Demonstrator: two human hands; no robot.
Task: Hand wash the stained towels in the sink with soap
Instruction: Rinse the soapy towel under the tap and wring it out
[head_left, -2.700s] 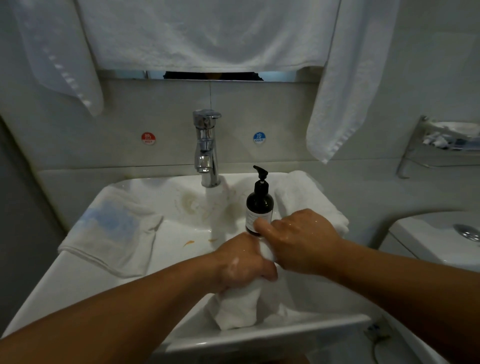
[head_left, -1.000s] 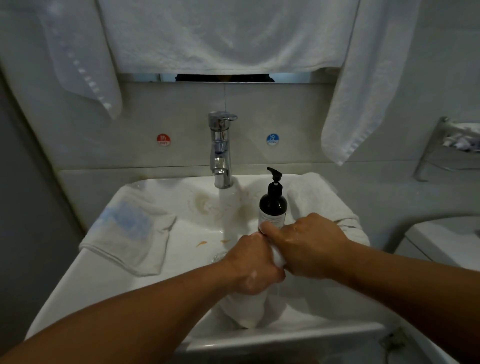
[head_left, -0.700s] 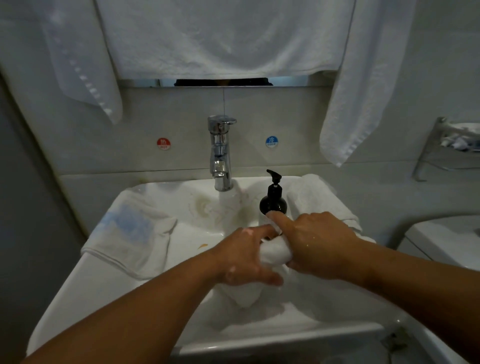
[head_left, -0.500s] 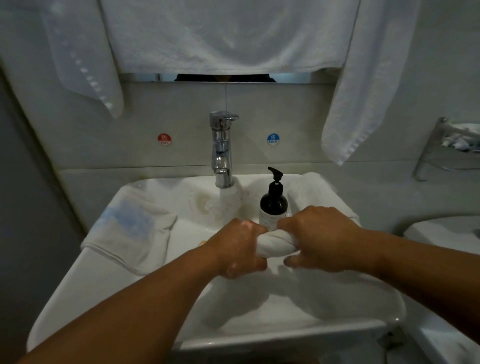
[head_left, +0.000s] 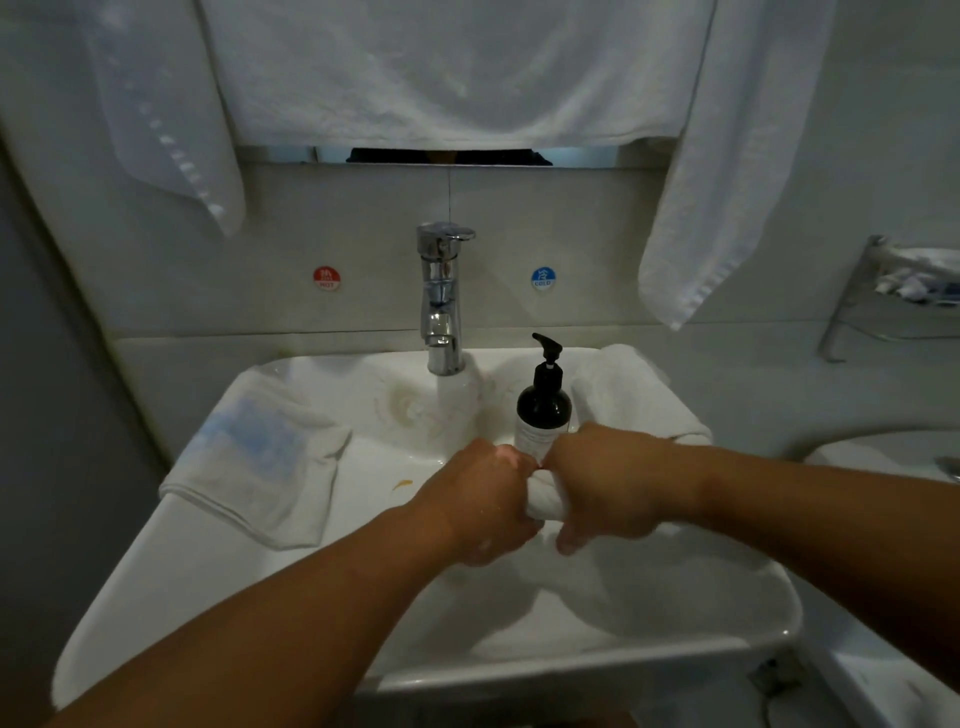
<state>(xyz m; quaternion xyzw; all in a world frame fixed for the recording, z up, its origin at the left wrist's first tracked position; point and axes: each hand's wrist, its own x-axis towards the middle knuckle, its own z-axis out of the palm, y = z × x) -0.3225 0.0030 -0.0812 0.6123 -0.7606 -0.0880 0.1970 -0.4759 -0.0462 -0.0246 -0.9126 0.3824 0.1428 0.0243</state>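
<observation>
Over the white sink (head_left: 218, 561), my left hand (head_left: 483, 506) and my right hand (head_left: 605, 483) both grip a twisted wet white towel (head_left: 543, 501); only a short roll of it shows between my fists, with more cloth hanging below. A blue-stained towel (head_left: 260, 462) lies folded on the sink's left rim. Another white towel (head_left: 631, 400) sits on the right rim. A dark pump soap bottle (head_left: 544, 410) stands just behind my hands. The chrome tap (head_left: 441, 296) is at the back, and orange stains mark the basin near it.
White towels (head_left: 457, 67) hang over the mirror above, with ends drooping at left and right. Red and blue hot/cold stickers flank the tap. A metal wall rack (head_left: 904, 296) holding small items is at the right. A toilet cistern (head_left: 883, 457) sits right of the sink.
My hands lifted the towel from hanging down in the basin, brought it level between both fists and twisted it. The camera view shifted slightly.
</observation>
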